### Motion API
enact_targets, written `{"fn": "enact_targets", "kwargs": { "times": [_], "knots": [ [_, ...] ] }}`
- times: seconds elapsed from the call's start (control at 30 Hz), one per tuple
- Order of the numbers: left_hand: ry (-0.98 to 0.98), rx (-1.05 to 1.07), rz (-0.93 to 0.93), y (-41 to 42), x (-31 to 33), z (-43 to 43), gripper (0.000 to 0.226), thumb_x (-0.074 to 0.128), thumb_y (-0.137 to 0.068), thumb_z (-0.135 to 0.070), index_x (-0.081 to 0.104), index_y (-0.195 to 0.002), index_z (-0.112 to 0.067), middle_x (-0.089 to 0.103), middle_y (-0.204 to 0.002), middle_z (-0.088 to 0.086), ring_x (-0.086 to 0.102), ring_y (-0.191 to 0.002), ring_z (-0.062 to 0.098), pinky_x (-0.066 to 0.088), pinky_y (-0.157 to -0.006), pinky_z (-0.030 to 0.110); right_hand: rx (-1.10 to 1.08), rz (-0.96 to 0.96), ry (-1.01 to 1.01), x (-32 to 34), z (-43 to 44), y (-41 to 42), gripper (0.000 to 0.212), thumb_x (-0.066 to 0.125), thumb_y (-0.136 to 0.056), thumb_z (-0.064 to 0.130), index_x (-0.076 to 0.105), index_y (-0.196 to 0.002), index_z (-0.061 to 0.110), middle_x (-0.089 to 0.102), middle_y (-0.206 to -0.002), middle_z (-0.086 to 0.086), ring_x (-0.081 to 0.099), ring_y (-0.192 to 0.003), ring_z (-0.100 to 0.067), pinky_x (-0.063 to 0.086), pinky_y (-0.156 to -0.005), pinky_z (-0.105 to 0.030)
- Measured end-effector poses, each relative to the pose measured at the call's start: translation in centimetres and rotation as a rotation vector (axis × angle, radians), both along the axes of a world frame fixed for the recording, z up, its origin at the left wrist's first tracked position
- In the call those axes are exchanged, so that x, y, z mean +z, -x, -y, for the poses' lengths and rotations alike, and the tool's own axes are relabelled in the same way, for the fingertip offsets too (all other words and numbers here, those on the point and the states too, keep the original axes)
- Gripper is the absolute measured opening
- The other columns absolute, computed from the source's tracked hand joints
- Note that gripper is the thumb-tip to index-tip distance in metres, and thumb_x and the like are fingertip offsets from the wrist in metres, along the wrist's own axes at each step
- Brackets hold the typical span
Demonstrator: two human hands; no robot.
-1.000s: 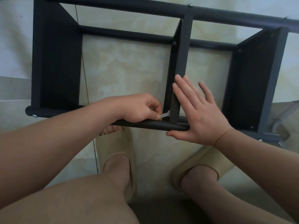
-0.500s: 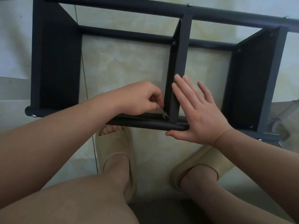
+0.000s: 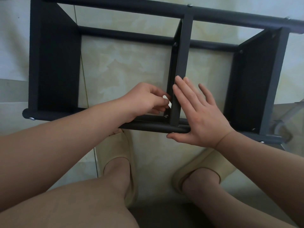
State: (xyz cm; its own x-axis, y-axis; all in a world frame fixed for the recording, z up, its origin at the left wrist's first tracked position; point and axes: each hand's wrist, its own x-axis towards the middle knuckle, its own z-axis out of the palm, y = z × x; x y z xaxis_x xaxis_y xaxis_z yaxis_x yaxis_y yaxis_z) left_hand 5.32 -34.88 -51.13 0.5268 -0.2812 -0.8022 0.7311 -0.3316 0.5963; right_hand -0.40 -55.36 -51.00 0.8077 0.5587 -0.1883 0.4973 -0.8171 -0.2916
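Wrench (image 3: 167, 102), small, flat: pinched by our left hand (image 3: 144, 99), long axis slanting down toward bolt (image 3: 166, 115) just below, where centre post (image 3: 182, 60) meets near rail (image 3: 148, 128). Our right hand (image 3: 197, 116), fingers straight, braces post.

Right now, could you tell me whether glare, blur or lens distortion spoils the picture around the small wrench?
Head view: the small wrench in the left hand glares white, detail lost; light elsewhere soft, no hard shadows; the wide lens bows the top bar.
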Motion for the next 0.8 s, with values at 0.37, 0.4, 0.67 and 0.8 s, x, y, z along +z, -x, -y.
{"fn": "enact_targets", "kwargs": {
  "times": [0.37, 0.4, 0.67, 0.8],
  "knots": [
    [0.065, 0.031, -0.052, -0.02, 0.27, -0.3, 0.007, 0.065, -0.096, -0.013, 0.07, -0.092, -0.012, 0.075, -0.072, -0.001, 0.072, -0.072, 0.01, 0.059, -0.071, 0.023, 0.0, -0.001, -0.005, 0.0, 0.01, -0.01, 0.116, 0.048, -0.083, 0.082, 0.017, -0.16, 0.001, 0.006, -0.17, -0.012, 0.002, -0.157, -0.026, 0.015, -0.124, -0.057],
    [0.064, 0.016, -0.05, -0.02, 0.33, -0.36, 0.007, 0.065, -0.096, -0.013, 0.07, -0.092, -0.012, 0.075, -0.072, -0.001, 0.072, -0.072, 0.009, 0.058, -0.069, 0.022, 0.002, -0.004, -0.002, 0.01, 0.01, -0.02, 0.116, 0.048, -0.083, 0.083, 0.017, -0.16, 0.002, 0.005, -0.17, -0.012, 0.001, -0.157, -0.025, 0.015, -0.124, -0.057],
    [0.066, 0.017, -0.083, -0.09, 0.66, -0.46, 0.007, 0.065, -0.096, -0.012, 0.07, -0.094, -0.008, 0.075, -0.073, 0.0, 0.071, -0.073, 0.012, 0.059, -0.07, 0.023, -0.003, -0.012, -0.009, 0.17, -0.03, -0.02, 0.116, 0.049, -0.083, 0.082, 0.018, -0.16, 0.001, 0.007, -0.17, -0.012, 0.003, -0.157, -0.026, 0.017, -0.123, -0.057],
    [0.058, 0.002, -0.125, -0.1, 0.65, -0.3, 0.01, 0.065, -0.096, -0.013, 0.069, -0.096, -0.005, 0.074, -0.073, 0.002, 0.071, -0.073, 0.015, 0.06, -0.072, 0.026, -0.006, -0.011, -0.015, 0.26, -0.04, -0.05, 0.116, 0.051, -0.082, 0.081, 0.019, -0.159, 0.001, 0.008, -0.169, -0.013, 0.004, -0.157, -0.027, 0.018, -0.123, -0.057]
  ]
}}
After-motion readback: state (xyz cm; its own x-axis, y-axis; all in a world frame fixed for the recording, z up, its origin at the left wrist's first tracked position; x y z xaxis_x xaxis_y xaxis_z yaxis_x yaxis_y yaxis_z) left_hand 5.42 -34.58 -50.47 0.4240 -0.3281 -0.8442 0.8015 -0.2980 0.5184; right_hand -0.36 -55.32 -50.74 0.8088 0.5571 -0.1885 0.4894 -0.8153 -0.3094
